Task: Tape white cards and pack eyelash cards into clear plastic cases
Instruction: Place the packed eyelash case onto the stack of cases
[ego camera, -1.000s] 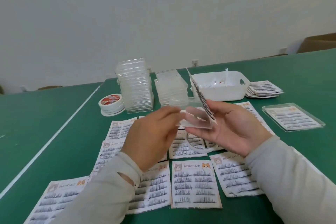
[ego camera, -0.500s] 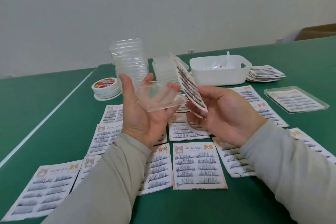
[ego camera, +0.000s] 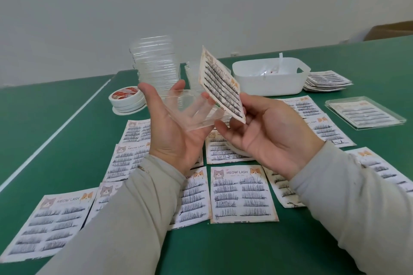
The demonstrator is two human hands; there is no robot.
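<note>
Glossy clear plastic case [ego camera: 192, 110], matt paper eyelash card [ego camera: 220, 82].

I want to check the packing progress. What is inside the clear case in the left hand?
The clear case on the left hand looks empty; only fingers show through. The eyelash card remains outside, in the right hand.
</note>
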